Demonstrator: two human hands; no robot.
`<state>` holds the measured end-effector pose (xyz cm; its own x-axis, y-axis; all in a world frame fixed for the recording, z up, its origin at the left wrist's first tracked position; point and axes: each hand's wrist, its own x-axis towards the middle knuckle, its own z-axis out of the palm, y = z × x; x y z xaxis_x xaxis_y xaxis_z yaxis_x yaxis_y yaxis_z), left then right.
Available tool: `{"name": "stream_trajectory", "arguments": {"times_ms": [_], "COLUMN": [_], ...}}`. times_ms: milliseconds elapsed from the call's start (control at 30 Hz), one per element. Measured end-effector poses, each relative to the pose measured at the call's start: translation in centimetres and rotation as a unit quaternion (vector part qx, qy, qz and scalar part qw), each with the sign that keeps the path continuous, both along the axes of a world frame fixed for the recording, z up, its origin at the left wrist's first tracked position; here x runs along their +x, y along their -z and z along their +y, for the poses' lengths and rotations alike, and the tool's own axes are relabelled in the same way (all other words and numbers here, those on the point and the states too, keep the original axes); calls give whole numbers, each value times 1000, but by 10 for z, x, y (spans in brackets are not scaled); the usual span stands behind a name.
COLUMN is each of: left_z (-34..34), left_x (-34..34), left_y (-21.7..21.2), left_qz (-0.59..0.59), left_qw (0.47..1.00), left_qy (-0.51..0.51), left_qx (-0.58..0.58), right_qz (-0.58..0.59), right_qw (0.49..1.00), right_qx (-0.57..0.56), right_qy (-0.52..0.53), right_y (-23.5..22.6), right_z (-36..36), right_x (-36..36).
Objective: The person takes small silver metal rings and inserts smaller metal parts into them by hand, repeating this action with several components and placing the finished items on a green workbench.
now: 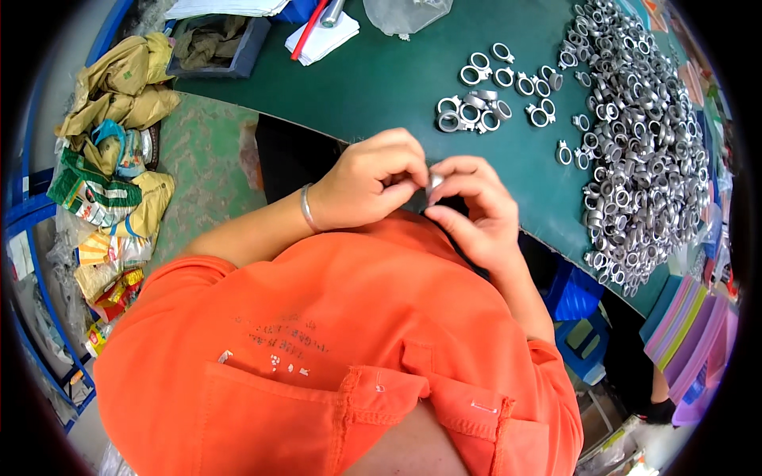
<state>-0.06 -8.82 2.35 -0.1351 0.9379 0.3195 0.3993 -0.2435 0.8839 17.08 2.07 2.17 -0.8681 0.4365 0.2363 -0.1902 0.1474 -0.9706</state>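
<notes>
Both hands, left hand (pixel 369 186) and right hand (pixel 476 210), are pinching one small silver metal ring fitting (pixel 434 184) by its rim; it's looking light, stiff, probably slippery.

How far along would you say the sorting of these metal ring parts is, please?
Done, seemingly: a small group of ring parts set apart on the green table. In hand: one small metal part pinched between left hand and right hand. Left: the big heap.
</notes>
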Motion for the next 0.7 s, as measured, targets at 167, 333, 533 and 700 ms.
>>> {"name": "stream_trajectory", "arguments": {"times_ms": [167, 333, 533, 700], "left_z": [-9, -2, 8, 12], "left_x": [-5, 2, 5, 7], "left_y": [5, 5, 6, 8], "left_qz": [-32, -77, -236, -210], "left_qw": [994, 987, 943, 974], "left_qy": [-70, -91, -111, -42], "left_qx": [-80, -112, -205, -74], "right_qz": [-51, -108, -36, 43], "right_qw": [970, 871, 904, 933], "right_qx": [235, 406, 355, 300], "right_qy": [39, 254, 236, 192], "right_y": [6, 16, 16, 9], "right_z": [1, 27, 21, 10], "right_x": [-11, -39, -31, -26]}}
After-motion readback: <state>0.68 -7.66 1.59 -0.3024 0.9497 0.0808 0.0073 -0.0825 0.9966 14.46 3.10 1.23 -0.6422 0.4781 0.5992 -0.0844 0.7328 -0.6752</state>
